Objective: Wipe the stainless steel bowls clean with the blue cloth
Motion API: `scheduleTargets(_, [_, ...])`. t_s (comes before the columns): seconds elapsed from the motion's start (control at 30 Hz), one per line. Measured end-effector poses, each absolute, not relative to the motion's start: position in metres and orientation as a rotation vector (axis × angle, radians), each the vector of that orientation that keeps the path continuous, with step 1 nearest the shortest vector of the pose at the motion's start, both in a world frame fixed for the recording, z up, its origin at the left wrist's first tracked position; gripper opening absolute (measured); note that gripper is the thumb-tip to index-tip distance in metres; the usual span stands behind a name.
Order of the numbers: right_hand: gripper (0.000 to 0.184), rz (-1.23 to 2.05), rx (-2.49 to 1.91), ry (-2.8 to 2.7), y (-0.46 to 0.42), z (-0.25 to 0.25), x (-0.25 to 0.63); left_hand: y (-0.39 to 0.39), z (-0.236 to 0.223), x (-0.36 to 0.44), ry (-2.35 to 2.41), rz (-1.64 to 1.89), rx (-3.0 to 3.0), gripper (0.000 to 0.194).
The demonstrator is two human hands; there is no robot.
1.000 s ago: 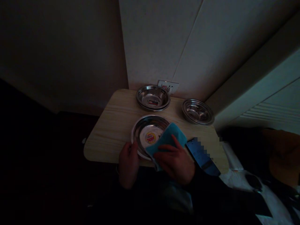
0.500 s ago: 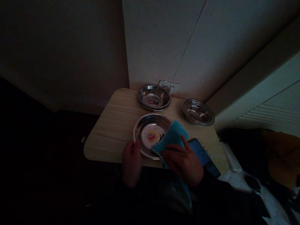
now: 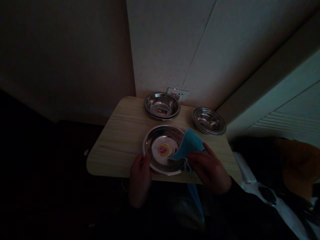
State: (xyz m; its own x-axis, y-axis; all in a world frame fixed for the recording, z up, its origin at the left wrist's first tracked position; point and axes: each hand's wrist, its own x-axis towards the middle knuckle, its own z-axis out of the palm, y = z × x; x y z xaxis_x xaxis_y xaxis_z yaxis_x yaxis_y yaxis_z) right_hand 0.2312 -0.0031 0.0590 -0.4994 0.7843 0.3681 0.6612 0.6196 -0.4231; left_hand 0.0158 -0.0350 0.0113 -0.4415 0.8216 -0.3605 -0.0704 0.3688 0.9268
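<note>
A shiny metal bowl (image 3: 160, 161) with a round yellow and red sticker on its bottom sits at the front of the small table. My left hand (image 3: 140, 176) grips its near left rim, thumb on top and fingers underneath. In my right hand (image 3: 210, 170) is a turquoise cloth (image 3: 190, 144), pinched and folded over the bowl's right side. Part of that rim is hidden behind the cloth.
Stacked metal bowls (image 3: 162, 106) with a dark label stand at the back, by a wall socket (image 3: 178, 93). More nested metal bowls (image 3: 209, 120) rest at the right on the wooden table (image 3: 112, 146). Dark and orange fabric (image 3: 295, 160) lies at the far right.
My right hand has moved right with the cloth, uncovering more of the bowl and now covering the phone seen earlier. My left hand stays on the rim. The view has shifted slightly.
</note>
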Motion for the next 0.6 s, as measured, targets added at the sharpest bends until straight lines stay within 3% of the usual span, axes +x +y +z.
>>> scheduleTargets(0.13, [0.023, 0.728, -1.442, -1.640, -0.001, 0.066, 0.244, -0.039, 0.016, 0.010, 1.704, 1.099, 0.629, 0.045])
scheduleTargets(0.33, [0.021, 1.232, -1.180, -1.169, -0.003, 0.055, 0.243, -0.040, 0.022, 0.001, 1.803, 1.014, 0.790, 0.043])
scheduleTargets(0.5, [0.021, 1.193, -1.195, -1.139, -0.007, 0.053, 0.249, -0.037, 0.024, -0.003, 1.878, 1.125, 0.687, 0.042])
scheduleTargets(0.6, [0.020, 0.941, -1.372, -1.221, -0.015, 0.062, 0.258, -0.033, 0.022, -0.005, 1.803, 1.149, 0.725, 0.044])
